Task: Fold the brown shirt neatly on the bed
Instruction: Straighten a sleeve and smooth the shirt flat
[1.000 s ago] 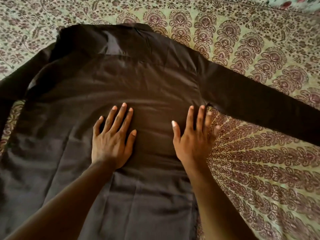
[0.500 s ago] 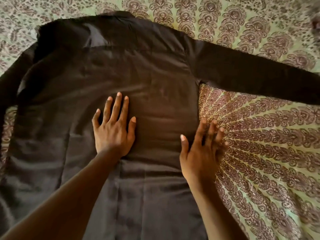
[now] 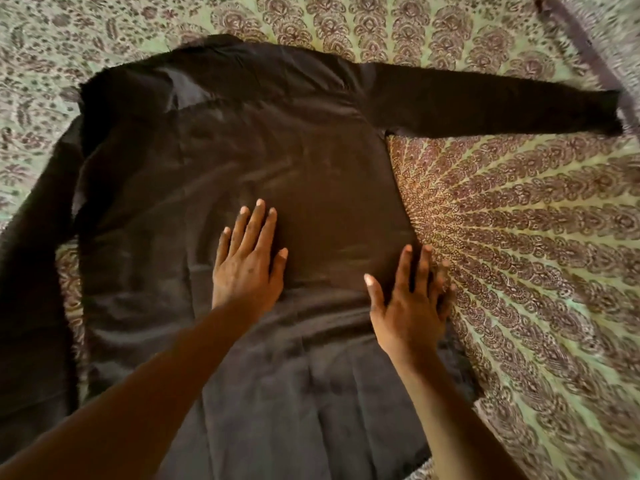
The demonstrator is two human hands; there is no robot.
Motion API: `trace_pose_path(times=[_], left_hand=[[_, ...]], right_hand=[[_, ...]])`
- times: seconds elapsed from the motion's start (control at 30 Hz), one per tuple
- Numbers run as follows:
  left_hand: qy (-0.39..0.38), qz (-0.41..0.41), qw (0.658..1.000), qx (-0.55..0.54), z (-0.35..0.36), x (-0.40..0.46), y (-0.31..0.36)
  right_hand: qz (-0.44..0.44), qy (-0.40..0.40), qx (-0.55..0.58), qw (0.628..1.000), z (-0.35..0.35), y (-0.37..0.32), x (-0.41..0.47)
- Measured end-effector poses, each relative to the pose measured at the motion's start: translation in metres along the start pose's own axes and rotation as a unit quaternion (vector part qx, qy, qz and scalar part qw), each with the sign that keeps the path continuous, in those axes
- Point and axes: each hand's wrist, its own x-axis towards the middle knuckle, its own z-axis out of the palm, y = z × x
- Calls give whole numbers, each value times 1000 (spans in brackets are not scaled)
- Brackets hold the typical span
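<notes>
A pale green bedspread (image 3: 519, 237) printed with maroon paisley and floral motifs lay spread out flat. A fan of radiating paisley rows filled its right part, and a dark border strip (image 3: 571, 32) crossed its top right corner.

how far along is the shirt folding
Done: the brown shirt lies spread flat on the bed. In hand: left hand presses its middle, right hand flat at its side edge. Left: every fold; the right sleeve is stretched out.
</notes>
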Motion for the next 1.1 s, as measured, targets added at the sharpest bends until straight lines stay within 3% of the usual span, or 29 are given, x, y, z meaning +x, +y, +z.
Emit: trace_pose_path(times=[0.07, 0.13, 0.23, 0.3, 0.43, 0.53, 0.63, 0.73, 0.8, 0.87, 1.1], left_hand=[[-5, 3, 1000, 24, 0, -28, -7], [-3, 8, 998, 54, 1, -51, -16], [3, 17, 996, 93, 2, -74, -31], [5, 13, 995, 102, 4, -82, -35], [-1, 13, 994, 111, 10, -94, -31], [-7, -10, 995, 99, 13, -107, -22], [0, -19, 996, 92, 13, -115, -14], [9, -25, 995, 96, 13, -121, -16], [8, -25, 995, 101, 14, -129, -20], [6, -18, 994, 107, 17, -139, -22], [22, 13, 995, 99, 15, -163, -25]], right_hand=[[-2, 36, 7, 999, -9, -15, -5], [-83, 47, 33, 995, -12, -55, 0], [-187, -13, 70, 980, 3, -112, 0], [-197, -28, 57, 978, 14, -111, -3], [-96, 5, 19, 995, 11, -36, -21], [-7, -12, -1, 1000, 5, 14, -38], [41, 17, 16, 999, -5, -7, -34], [-79, 45, 72, 993, -10, -80, -36], [-192, -5, 86, 978, -1, -112, -54], [-225, -42, 65, 971, 12, -106, -73], [-14, 12, -12, 1000, 6, 34, -103]])
